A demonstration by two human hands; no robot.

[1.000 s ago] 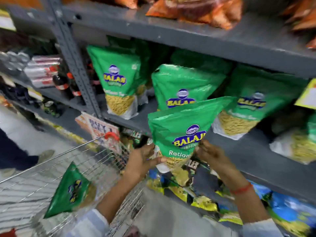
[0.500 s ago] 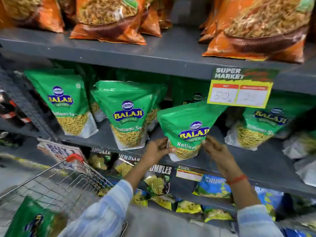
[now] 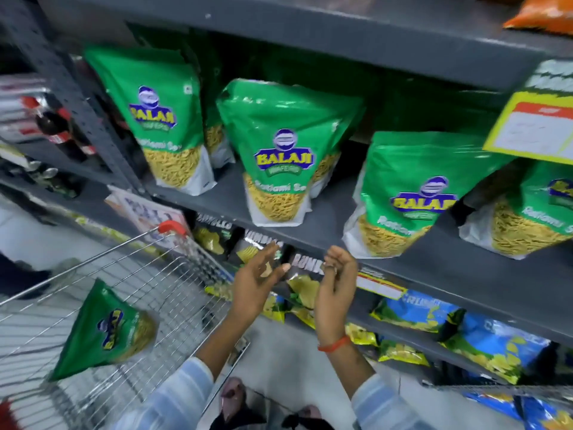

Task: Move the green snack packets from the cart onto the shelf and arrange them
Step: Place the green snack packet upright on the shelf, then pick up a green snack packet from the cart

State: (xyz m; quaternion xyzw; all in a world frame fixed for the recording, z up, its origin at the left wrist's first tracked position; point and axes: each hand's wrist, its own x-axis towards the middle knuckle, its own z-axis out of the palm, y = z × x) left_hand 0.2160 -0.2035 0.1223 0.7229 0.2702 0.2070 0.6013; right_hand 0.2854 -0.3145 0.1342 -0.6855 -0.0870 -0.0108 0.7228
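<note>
Several green Balaji snack packets stand in a row on the grey shelf (image 3: 434, 274): one at the left (image 3: 158, 119), one in the middle (image 3: 279, 150), one right of it (image 3: 409, 193) leaning left, and one at the far right (image 3: 536, 212). One more green packet (image 3: 105, 330) lies in the wire cart (image 3: 173, 274) at lower left. My left hand (image 3: 257, 280) and my right hand (image 3: 338, 280) hover below the shelf's front edge. Both hold nothing. The left hand's fingers are spread; the right hand's fingers curl loosely.
A yellow price tag (image 3: 533, 128) hangs from the upper shelf at right. Dark, yellow and blue chip packets (image 3: 418, 315) fill the lower shelf. Bottles (image 3: 59, 128) stand beyond the shelf upright (image 3: 77, 88) on the left. Orange packets (image 3: 542, 13) lie on the top shelf.
Both hands have let go of the green packet, which now stands on the shelf, and have dropped below the shelf edge. The view has swung left and down toward the cart.
</note>
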